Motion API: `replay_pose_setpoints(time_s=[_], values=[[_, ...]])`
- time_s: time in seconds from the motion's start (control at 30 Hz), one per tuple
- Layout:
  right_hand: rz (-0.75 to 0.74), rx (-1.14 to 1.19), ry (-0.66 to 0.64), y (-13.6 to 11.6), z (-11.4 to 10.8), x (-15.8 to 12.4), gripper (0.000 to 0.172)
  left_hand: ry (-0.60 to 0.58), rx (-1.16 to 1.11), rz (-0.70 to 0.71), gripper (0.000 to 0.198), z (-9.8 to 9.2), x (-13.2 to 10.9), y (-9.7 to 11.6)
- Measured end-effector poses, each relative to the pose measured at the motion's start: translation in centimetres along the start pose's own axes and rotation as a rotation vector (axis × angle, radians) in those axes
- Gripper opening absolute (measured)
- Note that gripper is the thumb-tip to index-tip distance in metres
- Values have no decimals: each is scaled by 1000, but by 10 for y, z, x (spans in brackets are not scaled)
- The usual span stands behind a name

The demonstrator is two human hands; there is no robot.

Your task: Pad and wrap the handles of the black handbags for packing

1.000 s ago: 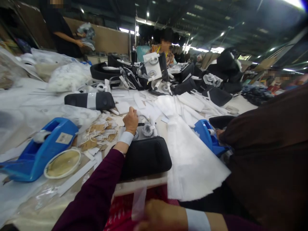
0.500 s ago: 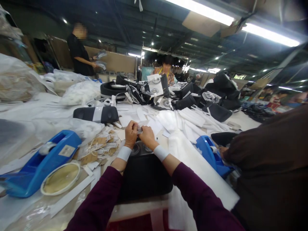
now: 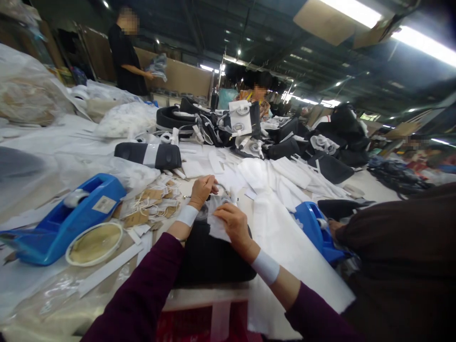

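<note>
A black bag point(image 3: 215, 261) lies flat in front of me, its top end partly hidden by my hands. My right hand point(image 3: 235, 226) pinches a thin white tissue sheet point(image 3: 217, 227), which hangs over the bag's upper part. My left hand point(image 3: 204, 190) is just beyond it, above the bag's top end, with its fingers curled together. Whatever those fingers hold is too small or hidden to name. A pale band wraps each wrist.
Blue tape dispensers stand at left point(image 3: 76, 213) and right point(image 3: 315, 232). Near the left one lie a round tub lid point(image 3: 94, 243) and cardboard tags point(image 3: 151, 194). White foam sheet point(image 3: 274, 266) spreads at right, beside a co-worker's dark sleeve point(image 3: 399, 228). Black bags point(image 3: 178, 118) are heaped behind.
My hands, close together before, have moved apart. The right hand has come nearer and to the right, drawing the tissue sheet over the bag. The view has tilted down slightly.
</note>
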State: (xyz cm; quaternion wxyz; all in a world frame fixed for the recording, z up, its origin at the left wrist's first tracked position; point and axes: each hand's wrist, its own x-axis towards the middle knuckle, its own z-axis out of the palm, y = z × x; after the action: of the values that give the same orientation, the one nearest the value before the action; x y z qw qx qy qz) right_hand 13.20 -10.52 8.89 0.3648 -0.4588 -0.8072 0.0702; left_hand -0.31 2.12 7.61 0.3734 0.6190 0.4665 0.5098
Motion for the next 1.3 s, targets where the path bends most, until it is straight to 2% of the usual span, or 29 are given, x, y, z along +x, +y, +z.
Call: replay_pose_setpoints(time_s=[0.2,0.3,0.5,0.67,0.87,1.0,1.17,1.3], values=[[-213,-268,-157,-9,-2,-32,26,-56,148,64,41,4,-2,-2],[-278,-265,-145,-11,-2,-43,28,-64,222,124,39,4,-5,2],[-392,-283,-42,-10,7,-66,27,-78,328,217,41,5,-6,4],[-408,-351,-77,-12,12,-75,30,-171,417,307,33,2,-17,11],[-413,-387,-106,-11,11,-78,32,-341,602,452,10,-19,-58,11],[-395,-383,-138,-10,12,-80,35,-432,714,517,17,-26,-74,5],[-399,-379,-173,-9,11,-82,39,-490,819,568,35,-26,-72,3],[-412,-384,-175,-11,9,-85,43,-506,881,607,38,-28,-73,5]])
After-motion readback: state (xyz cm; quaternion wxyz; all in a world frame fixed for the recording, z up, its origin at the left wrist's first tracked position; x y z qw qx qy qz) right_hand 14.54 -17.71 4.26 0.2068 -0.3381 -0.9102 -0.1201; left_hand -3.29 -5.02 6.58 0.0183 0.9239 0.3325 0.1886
